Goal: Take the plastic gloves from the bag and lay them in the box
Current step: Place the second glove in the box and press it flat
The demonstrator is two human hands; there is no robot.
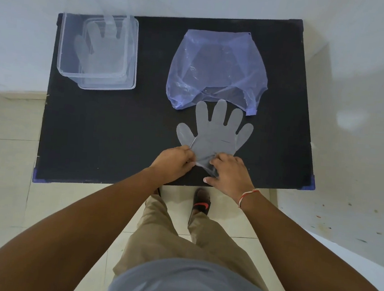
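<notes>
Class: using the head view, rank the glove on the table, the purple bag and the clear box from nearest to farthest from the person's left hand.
1. Glove on the table: its cuff is pinched by the left hand.
2. Purple bag: beyond the glove, far right.
3. Clear box: far left corner, a glove already inside.

No legible text, labels, brands or numbers anywhere: gloves, bag, box and worktop all unmarked.
</notes>
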